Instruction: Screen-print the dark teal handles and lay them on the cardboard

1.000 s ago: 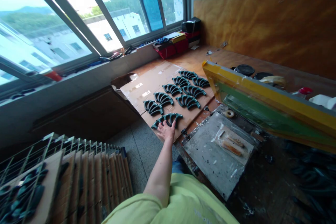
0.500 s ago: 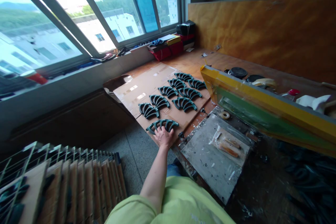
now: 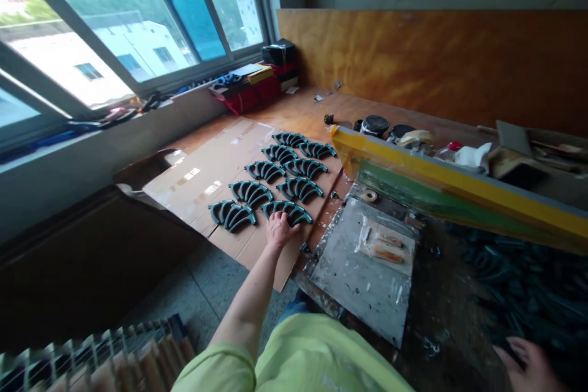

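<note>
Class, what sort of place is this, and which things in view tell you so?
Probably a workshop: rows of dark green curved parts on cardboard, a heap of dark pieces, and a stained grey board.

Mid-frame, dark green curved pieces [image 3: 299, 187] show against tan cardboard [image 3: 215, 156]. Right of centre, a yellow frame [image 3: 436, 174] borders a green panel [image 3: 390, 192], above a grey plate [image 3: 344, 275] flecked white and black. Mottled orange-brown marks the board [image 3: 413, 61] at upper right.
</note>
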Tool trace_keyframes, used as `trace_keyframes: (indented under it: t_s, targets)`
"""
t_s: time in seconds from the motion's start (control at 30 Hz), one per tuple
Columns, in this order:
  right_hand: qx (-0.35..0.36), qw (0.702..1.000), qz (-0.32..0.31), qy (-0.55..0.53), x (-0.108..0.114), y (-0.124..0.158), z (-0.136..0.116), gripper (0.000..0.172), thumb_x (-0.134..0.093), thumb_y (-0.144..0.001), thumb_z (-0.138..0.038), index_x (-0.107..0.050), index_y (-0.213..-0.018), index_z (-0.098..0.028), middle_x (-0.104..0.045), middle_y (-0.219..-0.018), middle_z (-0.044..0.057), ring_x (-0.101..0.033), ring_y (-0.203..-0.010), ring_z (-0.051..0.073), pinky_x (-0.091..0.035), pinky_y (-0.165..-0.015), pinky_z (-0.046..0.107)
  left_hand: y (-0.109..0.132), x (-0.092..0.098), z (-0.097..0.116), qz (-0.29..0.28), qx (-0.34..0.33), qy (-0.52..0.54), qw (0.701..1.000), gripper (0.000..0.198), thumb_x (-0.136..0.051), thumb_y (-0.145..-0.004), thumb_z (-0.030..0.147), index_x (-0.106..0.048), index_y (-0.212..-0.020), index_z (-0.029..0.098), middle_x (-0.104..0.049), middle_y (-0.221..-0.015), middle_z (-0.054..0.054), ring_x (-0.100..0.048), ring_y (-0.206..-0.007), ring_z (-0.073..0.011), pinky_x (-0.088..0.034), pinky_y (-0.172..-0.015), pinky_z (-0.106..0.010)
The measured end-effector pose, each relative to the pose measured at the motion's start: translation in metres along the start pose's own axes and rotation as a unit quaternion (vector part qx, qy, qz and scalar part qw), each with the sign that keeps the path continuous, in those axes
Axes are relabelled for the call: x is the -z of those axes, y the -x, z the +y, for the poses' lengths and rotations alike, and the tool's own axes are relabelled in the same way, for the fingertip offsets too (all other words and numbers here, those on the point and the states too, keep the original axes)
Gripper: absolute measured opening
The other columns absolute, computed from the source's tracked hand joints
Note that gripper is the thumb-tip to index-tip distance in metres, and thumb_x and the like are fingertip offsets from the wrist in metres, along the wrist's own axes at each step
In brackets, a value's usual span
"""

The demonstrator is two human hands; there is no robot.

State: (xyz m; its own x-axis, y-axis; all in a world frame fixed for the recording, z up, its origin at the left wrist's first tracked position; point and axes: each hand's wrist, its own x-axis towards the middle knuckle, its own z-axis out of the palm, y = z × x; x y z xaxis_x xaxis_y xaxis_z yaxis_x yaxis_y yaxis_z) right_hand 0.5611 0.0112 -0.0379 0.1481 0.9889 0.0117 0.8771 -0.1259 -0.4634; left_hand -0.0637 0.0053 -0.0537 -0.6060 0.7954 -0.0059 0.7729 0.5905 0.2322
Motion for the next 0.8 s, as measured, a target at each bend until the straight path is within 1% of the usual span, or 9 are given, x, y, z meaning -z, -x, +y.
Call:
trace_keyframes:
  t_s: [0.07, 0.13, 0.27, 0.37, 0.43, 0.5, 0.63, 0.73, 0.8]
  targets:
    - [0.015, 0.998, 0.032, -0.043, -0.002, 0.003, -0.04, 0.041, -0.05, -0.068, -0.059, -0.058, -0.086, -0.024, -0.072, -0.089, 0.016, -0.07, -0.086, 0.032, -0.057, -0.065, 0.038, 0.0, -0.003, -0.003, 0.007, 0.01, -0.005, 1.0, 0.049, -0.066, -0.072, 0.056, -0.065, -0.107, 0.021, -0.06, -0.123, -0.012, -0.049, -0.121, -0.0309, -0.038, -0.102, -0.041]
    - [0.07, 0.995, 0.028, -0.066, -0.01, 0.004, -0.09, 0.045, -0.05, -0.076, -0.058, -0.061, -0.096, -0.02, -0.072, -0.098, 0.015, -0.069, -0.092, 0.029, -0.056, -0.074, 0.036, 0.002, -0.005, -0.005, 0.016, 0.021, -0.008, 1.0, 0.05, -0.062, -0.076, 0.054, -0.063, -0.112, 0.018, -0.056, -0.13, -0.016, -0.045, -0.126, -0.0349, -0.038, -0.103, -0.045]
    - [0.207, 0.973, 0.014, -0.102, -0.04, -0.009, -0.191, 0.033, -0.046, -0.09, -0.042, -0.065, -0.104, -0.018, -0.071, -0.103, 0.011, -0.067, -0.094, 0.024, -0.053, -0.085, 0.038, 0.008, -0.005, -0.002, 0.036, 0.031, -0.005, 0.999, 0.062, -0.058, -0.08, 0.055, -0.053, -0.131, 0.019, -0.042, -0.148, -0.017, -0.033, -0.136, -0.0411, -0.034, -0.105, -0.057]
    - [0.307, 0.948, -0.02, -0.085, -0.065, -0.022, -0.241, 0.028, -0.045, -0.092, -0.024, -0.068, -0.108, -0.018, -0.071, -0.103, 0.01, -0.063, -0.098, 0.023, -0.051, -0.092, 0.039, 0.011, 0.003, 0.007, 0.072, 0.01, 0.017, 0.997, 0.065, -0.056, -0.082, 0.057, -0.049, -0.135, 0.02, -0.04, -0.15, -0.017, -0.033, -0.138, -0.0395, -0.033, -0.106, -0.056]
    - [0.343, 0.936, -0.038, -0.065, -0.078, -0.027, -0.258, 0.031, -0.044, -0.091, -0.015, -0.068, -0.112, -0.017, -0.07, -0.104, 0.01, -0.061, -0.1, 0.023, -0.05, -0.092, 0.039, 0.01, 0.013, 0.016, 0.092, -0.029, 0.05, 0.994, 0.057, -0.058, -0.083, 0.051, -0.053, -0.13, 0.02, -0.044, -0.147, -0.017, -0.035, -0.138, -0.0341, -0.033, -0.11, -0.049]
    - [0.358, 0.932, -0.044, -0.043, -0.086, -0.029, -0.264, 0.033, -0.045, -0.091, -0.012, -0.068, -0.114, -0.015, -0.07, -0.104, 0.01, -0.059, -0.1, 0.023, -0.051, -0.09, 0.038, 0.007, 0.029, 0.029, 0.105, -0.072, 0.106, 0.986, 0.045, -0.058, -0.085, 0.045, -0.058, -0.123, 0.021, -0.047, -0.143, -0.016, -0.04, -0.136, -0.03, -0.035, -0.11, -0.043]
    - [0.36, 0.931, -0.053, 0.003, -0.088, -0.03, -0.266, 0.031, -0.049, -0.091, -0.014, -0.068, -0.116, -0.016, -0.069, -0.108, 0.011, -0.059, -0.102, 0.023, -0.049, -0.092, 0.039, -0.007, 0.079, 0.073, 0.131, -0.128, 0.271, 0.945, 0.035, -0.057, -0.085, 0.046, -0.064, -0.108, 0.02, -0.055, -0.134, -0.015, -0.053, -0.123, -0.0289, -0.042, -0.103, -0.043]
    - [0.357, 0.932, -0.058, 0.033, -0.088, -0.031, -0.27, 0.042, -0.056, -0.091, -0.025, -0.057, -0.133, -0.019, -0.057, -0.135, 0.012, -0.051, -0.123, 0.026, -0.04, -0.105, 0.045, -0.019, 0.128, 0.12, 0.108, -0.15, 0.447, 0.875, 0.04, -0.054, -0.087, 0.052, -0.063, -0.108, 0.02, -0.068, -0.107, -0.01, -0.063, -0.102, -0.0224, -0.049, -0.093, -0.038]
    - [0.373, 0.923, -0.079, 0.047, -0.089, -0.03, -0.276, 0.056, -0.06, -0.089, -0.032, -0.046, -0.142, -0.019, -0.044, -0.148, 0.013, -0.04, -0.135, 0.028, -0.031, -0.111, 0.05, -0.024, 0.158, 0.151, 0.038, -0.14, 0.581, 0.801, 0.044, -0.048, -0.088, 0.059, -0.062, -0.106, 0.021, -0.067, -0.078, -0.002, -0.065, -0.074, -0.0166, -0.054, -0.078, -0.032]
